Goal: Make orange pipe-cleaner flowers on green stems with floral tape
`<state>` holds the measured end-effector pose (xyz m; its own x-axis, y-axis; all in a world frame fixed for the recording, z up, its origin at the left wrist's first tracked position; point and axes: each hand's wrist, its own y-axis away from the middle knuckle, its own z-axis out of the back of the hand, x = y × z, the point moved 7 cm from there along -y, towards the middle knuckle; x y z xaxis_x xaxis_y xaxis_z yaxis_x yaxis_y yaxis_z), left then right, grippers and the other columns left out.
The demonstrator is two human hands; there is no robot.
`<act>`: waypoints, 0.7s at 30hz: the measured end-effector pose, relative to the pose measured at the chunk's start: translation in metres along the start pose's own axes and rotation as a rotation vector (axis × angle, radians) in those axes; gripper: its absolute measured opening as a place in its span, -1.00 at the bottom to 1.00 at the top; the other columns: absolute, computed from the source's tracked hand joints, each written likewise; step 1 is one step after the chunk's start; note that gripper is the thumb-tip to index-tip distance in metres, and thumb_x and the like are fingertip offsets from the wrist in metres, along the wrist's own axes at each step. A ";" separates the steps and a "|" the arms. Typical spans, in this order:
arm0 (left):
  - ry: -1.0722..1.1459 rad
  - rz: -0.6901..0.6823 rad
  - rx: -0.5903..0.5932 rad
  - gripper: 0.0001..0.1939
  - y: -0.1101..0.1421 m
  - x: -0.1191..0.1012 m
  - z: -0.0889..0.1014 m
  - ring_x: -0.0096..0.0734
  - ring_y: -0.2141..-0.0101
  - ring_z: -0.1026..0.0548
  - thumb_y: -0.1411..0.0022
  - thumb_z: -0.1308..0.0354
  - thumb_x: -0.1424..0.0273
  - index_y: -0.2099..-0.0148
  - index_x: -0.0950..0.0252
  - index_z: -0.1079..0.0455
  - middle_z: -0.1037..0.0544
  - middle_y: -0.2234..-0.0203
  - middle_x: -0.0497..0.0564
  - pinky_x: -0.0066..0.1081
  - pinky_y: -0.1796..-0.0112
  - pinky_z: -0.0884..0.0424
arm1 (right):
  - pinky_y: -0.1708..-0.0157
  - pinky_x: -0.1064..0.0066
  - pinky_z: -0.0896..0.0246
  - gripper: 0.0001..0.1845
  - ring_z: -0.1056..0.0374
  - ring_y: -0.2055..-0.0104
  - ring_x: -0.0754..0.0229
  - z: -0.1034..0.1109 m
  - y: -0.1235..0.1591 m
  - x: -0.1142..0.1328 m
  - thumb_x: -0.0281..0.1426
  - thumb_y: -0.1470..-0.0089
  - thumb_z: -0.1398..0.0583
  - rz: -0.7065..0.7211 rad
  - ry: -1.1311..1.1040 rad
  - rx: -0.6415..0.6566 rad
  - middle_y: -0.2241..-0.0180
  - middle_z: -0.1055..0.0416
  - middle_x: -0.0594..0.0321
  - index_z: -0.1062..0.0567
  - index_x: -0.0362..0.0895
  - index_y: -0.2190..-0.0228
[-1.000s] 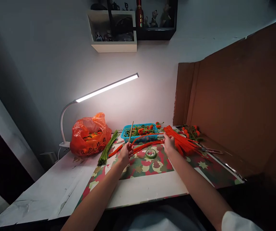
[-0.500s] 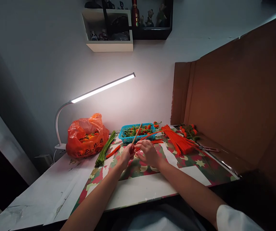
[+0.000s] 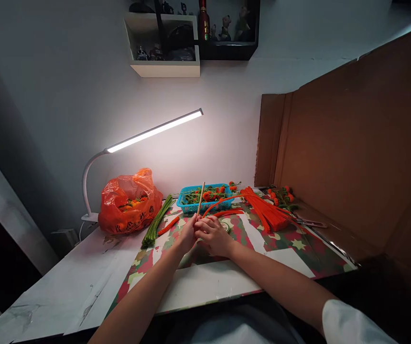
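Note:
My left hand is closed around the lower end of a thin wooden stick, which points up and away from me. My right hand presses against it, fingers curled at the stick's base. From between the fingers an orange pipe cleaner arcs up to the right; its held end is hidden by the hands. Beyond them lie more loose orange pipe cleaners and a large orange bundle. Left of the hands are a coiled orange piece and a bundle of green stems.
A blue basket of orange flowers stands at the back, beside an orange plastic bag. A pale tape roll sits behind my right hand. Pliers and more flowers lie right, near a cardboard wall. A lamp shines overhead.
My right hand has closed in on the left, its fingers lower and wrapped at the stick's base. The stick has tipped more upright, its top shifting left. The tape roll now shows.

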<state>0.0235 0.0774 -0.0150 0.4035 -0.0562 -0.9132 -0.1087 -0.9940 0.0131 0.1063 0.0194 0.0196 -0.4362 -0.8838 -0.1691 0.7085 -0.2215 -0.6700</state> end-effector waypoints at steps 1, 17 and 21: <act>0.006 -0.007 0.022 -0.67 0.000 -0.001 -0.002 -0.56 0.62 -0.33 -0.14 -0.09 0.12 0.42 0.30 -0.24 -0.32 0.62 -0.13 -0.56 0.62 -0.23 | -0.12 0.12 0.20 -0.75 -0.09 -0.08 0.05 -0.002 0.000 -0.001 -0.44 -0.01 -0.14 -0.004 0.007 0.000 0.00 -0.30 0.13 -0.42 -0.09 0.20; 0.031 0.015 0.091 -0.73 0.000 0.000 -0.010 -0.58 0.61 -0.24 -0.21 -0.01 0.23 0.45 0.30 -0.21 -0.26 0.60 -0.11 -0.54 0.56 -0.26 | -0.07 0.16 0.16 -0.79 -0.23 0.07 0.16 0.006 0.001 -0.017 -0.44 -0.15 -0.05 -0.113 -0.048 -0.138 0.20 -0.45 0.22 -0.49 -0.08 0.33; 0.015 -0.044 0.103 -0.75 -0.001 -0.002 -0.008 -0.55 0.53 -0.32 -0.14 -0.09 0.24 0.44 0.32 -0.27 -0.35 0.55 -0.09 -0.53 0.47 -0.29 | -0.11 0.16 0.17 -0.79 -0.24 0.04 0.17 0.014 0.003 -0.024 -0.42 -0.16 -0.07 -0.148 -0.135 -0.217 0.24 -0.48 0.26 -0.52 -0.04 0.32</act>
<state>0.0303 0.0780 -0.0094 0.4236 -0.0154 -0.9057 -0.1832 -0.9806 -0.0691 0.1271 0.0344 0.0319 -0.4379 -0.8986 0.0296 0.5010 -0.2712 -0.8218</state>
